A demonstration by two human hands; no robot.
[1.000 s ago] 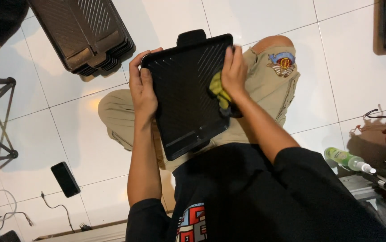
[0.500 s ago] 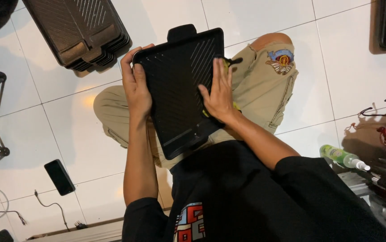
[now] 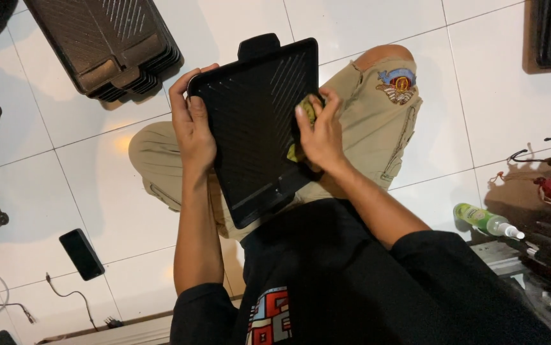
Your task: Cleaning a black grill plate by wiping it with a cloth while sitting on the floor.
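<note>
Since half a second earlier, the right hand (image 3: 320, 131) had slid its yellow cloth (image 3: 307, 115) up the tray's (image 3: 253, 121) right side, fingers pressed on it. The left hand (image 3: 194, 121) clamped the tray's left edge at frame centre, above the lap. A tray stack (image 3: 112, 41) sat upper left.

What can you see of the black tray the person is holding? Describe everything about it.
The black tray is rectangular, with a raised rim, a ribbed inner surface and a tab on its far edge. It looks like dark plastic. It is tilted over the person's lap. The left hand grips its left edge; the right hand presses a yellow-green cloth against its right side.
</note>
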